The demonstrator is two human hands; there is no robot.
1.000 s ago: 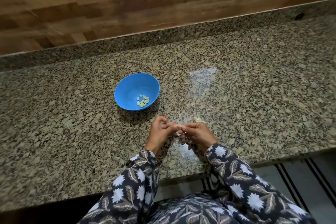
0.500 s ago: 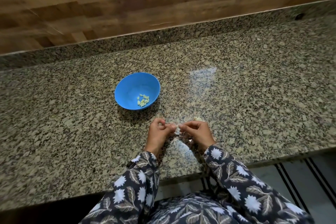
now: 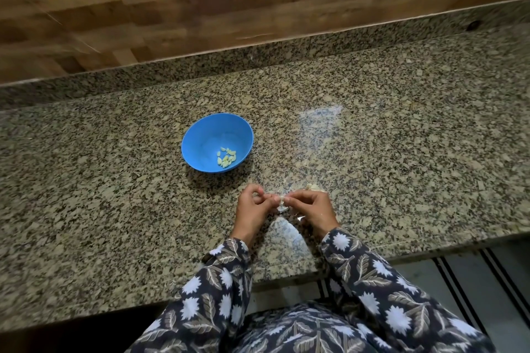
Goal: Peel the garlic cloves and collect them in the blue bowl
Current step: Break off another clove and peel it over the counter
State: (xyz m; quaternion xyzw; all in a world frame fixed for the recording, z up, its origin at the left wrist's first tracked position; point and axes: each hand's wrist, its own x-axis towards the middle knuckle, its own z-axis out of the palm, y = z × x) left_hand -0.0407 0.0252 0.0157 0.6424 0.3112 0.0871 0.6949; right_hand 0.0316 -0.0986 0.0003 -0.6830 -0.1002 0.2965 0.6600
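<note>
Barely anything has moved on the granite counter (image 3: 401, 152): the blue bowl (image 3: 206, 135) stays put, holding peeled cloves (image 3: 226, 158). The left hand (image 3: 252, 210) and right hand (image 3: 314, 209) remain fingertip to fingertip, both pinching one garlic clove (image 3: 281, 200) near the bowl.

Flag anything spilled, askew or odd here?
Nothing stands out. The blue bowl sits upright on the counter with peeled cloves inside, none visibly spilled. The left hand and right hand pinch a garlic clove between them; a pale garlic piece lies just beyond the right hand.
</note>
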